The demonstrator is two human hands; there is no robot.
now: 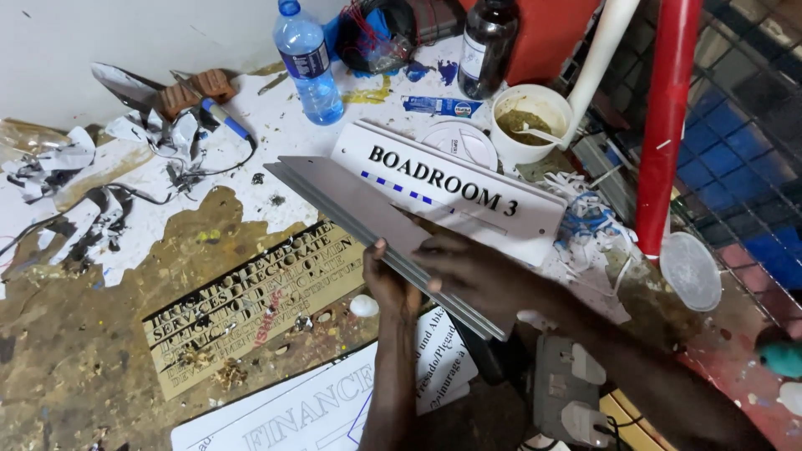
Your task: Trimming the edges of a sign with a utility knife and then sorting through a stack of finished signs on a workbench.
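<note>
Left hand (391, 284) and right hand (476, 271) both grip a grey metal strip (351, 200) beside the lettered white sign (451, 188), not yet joined, above the desk (100, 351).

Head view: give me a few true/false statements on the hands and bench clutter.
1. Both hands hold a grey metal panel. True: left hand grips its edge, right hand lies on top.
2. The water bottle lies on its side. False: it stands upright.
3. A white cup holds brownish paste. True.
4. The white door sign lies on top of the panel. False: it lies behind it.
5. The red pole lies flat. False: upright.
</note>
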